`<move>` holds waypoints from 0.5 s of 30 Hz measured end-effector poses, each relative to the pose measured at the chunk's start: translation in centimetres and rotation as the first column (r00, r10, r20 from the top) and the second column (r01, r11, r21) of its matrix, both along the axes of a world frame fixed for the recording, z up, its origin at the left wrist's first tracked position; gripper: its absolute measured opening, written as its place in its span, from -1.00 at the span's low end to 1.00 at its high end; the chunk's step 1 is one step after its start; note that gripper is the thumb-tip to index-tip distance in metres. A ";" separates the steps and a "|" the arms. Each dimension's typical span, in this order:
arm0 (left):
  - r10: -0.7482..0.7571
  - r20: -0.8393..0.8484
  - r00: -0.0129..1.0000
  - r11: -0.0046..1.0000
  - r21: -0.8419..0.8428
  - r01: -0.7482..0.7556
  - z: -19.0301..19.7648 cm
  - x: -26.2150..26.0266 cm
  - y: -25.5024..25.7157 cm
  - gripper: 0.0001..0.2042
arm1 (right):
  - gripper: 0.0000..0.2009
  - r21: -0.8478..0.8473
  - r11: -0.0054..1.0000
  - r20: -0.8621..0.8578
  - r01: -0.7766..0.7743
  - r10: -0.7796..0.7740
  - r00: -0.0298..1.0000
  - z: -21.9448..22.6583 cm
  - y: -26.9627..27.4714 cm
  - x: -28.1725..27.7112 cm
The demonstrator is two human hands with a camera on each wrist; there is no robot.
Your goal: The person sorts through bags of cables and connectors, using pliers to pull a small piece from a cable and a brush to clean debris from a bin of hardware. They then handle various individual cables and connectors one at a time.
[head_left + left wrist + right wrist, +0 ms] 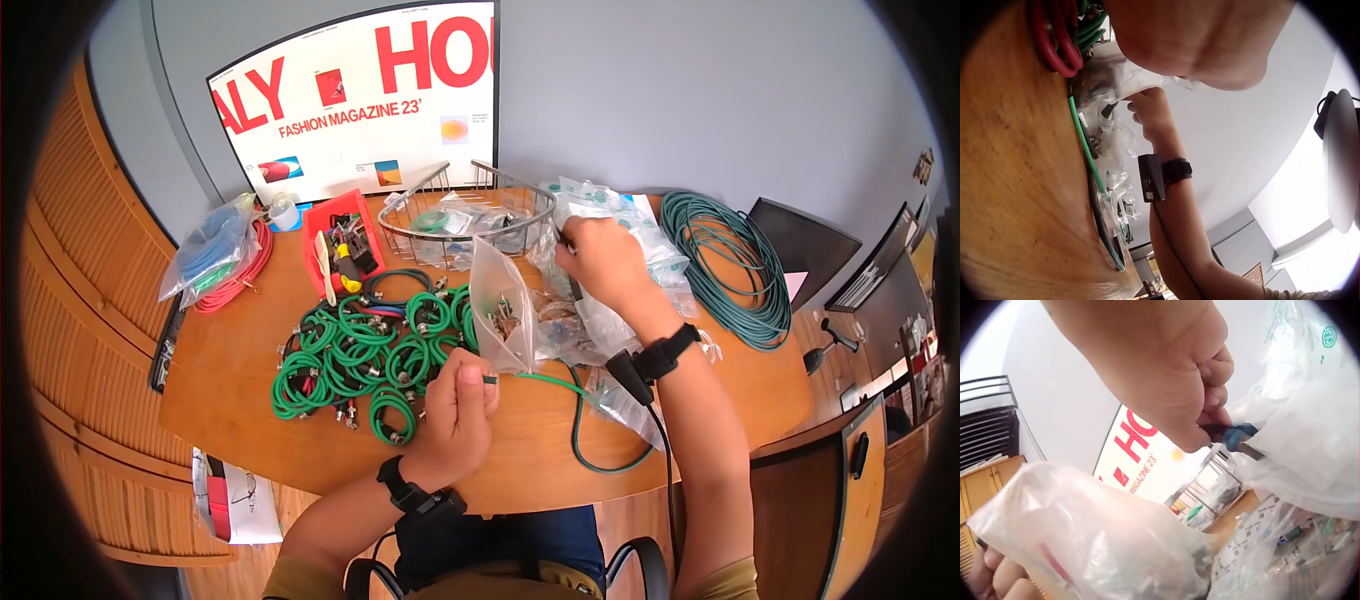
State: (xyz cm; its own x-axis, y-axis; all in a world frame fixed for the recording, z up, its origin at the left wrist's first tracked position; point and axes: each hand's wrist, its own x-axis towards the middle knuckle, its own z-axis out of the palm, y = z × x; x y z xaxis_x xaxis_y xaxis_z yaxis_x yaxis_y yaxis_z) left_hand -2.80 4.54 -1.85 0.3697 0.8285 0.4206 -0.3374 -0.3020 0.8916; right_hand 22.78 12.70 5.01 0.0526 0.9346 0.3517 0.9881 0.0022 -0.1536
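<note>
My left hand (458, 418) curls round a dark green cable end (490, 380) near the front of the table, beside an upright open plastic bag (503, 310) with small metal parts in it. My right hand (605, 262) is among the clear bags at the back right. In the right wrist view the right hand (1166, 381) pinches a dark tool with blue on it (1233, 439), against a white plastic bag (1310, 444). A bright green cable piece (560, 382) lies right of the left hand.
Coiled green cables with metal connectors (390, 412) lie at centre left. Behind them are a red bin of tools (373, 232) and a wire basket (470, 238). A large cable coil (700, 270) lies at the right, near a black monitor (805, 240).
</note>
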 end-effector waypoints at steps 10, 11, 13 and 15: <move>-0.179 -0.263 0.948 0.954 0.187 0.233 0.1 0.7 -0.8 -0.71 | -0.82 0.461 0.840 -0.861 0.286 0.502 -0.085 1.3 -6.0 1.3; -0.277 -0.275 0.921 0.942 0.114 0.317 0.1 0.9 -0.8 -0.73 | -0.81 0.389 0.857 -0.756 0.339 0.507 -0.414 1.2 -6.4 1.5; -0.369 -0.296 0.881 0.926 -0.031 0.377 -0.5 0.7 -0.5 -0.73 | -0.76 0.290 0.890 -0.649 0.352 0.453 -0.612 0.0 -6.6 2.7; -0.461 -0.304 0.834 0.887 -0.176 0.426 -1.1 0.7 -0.2 -0.73 | -0.70 0.188 0.956 -0.520 0.227 0.292 -0.802 -0.8 -7.3 3.0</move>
State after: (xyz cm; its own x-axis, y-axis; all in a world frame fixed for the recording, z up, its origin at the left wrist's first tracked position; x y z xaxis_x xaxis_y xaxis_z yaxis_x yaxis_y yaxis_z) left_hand -2.13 4.32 -2.92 0.8091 0.5718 0.1357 -0.0974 -0.0973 0.9905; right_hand 25.82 5.43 4.22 0.3639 0.9201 -0.1450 -0.8771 0.2861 -0.3859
